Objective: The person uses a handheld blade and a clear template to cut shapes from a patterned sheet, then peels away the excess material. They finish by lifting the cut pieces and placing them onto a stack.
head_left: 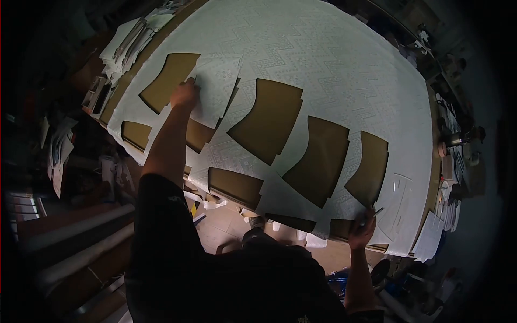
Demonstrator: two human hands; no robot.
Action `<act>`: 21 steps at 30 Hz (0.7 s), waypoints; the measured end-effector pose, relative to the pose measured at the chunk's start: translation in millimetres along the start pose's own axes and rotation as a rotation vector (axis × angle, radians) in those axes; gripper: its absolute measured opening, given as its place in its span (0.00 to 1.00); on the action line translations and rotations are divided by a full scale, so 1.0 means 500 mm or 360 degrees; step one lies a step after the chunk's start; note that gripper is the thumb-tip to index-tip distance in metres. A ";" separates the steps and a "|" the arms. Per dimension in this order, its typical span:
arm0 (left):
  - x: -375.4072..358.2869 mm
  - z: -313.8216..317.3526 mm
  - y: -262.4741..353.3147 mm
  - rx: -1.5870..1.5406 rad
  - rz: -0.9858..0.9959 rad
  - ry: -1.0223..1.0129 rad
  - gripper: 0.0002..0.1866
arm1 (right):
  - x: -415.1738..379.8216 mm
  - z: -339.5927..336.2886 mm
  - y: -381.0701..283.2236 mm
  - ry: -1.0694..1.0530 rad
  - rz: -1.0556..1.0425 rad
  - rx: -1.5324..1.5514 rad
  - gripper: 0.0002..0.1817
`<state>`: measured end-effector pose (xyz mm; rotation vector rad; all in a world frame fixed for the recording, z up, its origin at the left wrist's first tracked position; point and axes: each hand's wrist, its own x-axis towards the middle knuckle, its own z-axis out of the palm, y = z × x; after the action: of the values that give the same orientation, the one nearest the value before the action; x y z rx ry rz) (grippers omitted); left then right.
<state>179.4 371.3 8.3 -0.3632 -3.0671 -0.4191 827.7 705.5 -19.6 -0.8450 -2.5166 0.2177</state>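
Note:
White patterned fabric [301,46] covers the big table, with shaped openings cut through it. My left hand [184,92] is closed at the left edge of a loose cut fabric piece [215,89], gripping it. That piece lies askew, partly over a brown opening [172,75] and another below it. Near the table's front edge, my right hand [363,229] is closed around a slim, pen-like tool [379,210] whose tip points up and right. Just above that hand is a narrow curved opening [369,164]. Curved lines [401,194] show on the fabric to its right.
Stacked papers [129,46] line the table's left edge. Along the right edge stand a dark cylindrical object [458,138], more papers [429,235] and small items. Long rolls [81,231] lie on the lower left. Tiled floor [221,226] shows below the front edge.

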 end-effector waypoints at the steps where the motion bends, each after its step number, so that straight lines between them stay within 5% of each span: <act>1: 0.007 0.000 -0.004 0.0082 -0.0027 -0.0017 0.18 | 0.000 0.004 0.004 -0.0001 -0.0014 -0.0003 0.24; 7: 0.020 0.053 0.019 0.0367 0.0001 0.0205 0.25 | 0.005 0.001 0.005 -0.0006 -0.0009 -0.0041 0.37; 10: -0.032 0.061 0.106 0.0220 0.0237 0.0539 0.27 | -0.002 0.005 0.016 -0.0010 -0.0045 -0.0053 0.40; 13: -0.131 0.103 0.276 -0.0416 0.0915 0.0666 0.30 | 0.002 -0.008 0.000 -0.0039 0.0013 -0.0027 0.38; 18: -0.451 0.165 0.579 -0.0881 0.1373 0.0234 0.25 | 0.000 -0.013 0.012 0.0116 0.0012 0.0232 0.29; 21: -0.655 0.210 0.703 -0.1130 0.1383 -0.0083 0.26 | -0.009 -0.010 0.047 0.0084 0.0227 0.0698 0.24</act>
<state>580.5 654.8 -19.1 -1.6048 -2.3205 -1.3709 846.0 721.6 -23.8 -0.8305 -2.2337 0.7516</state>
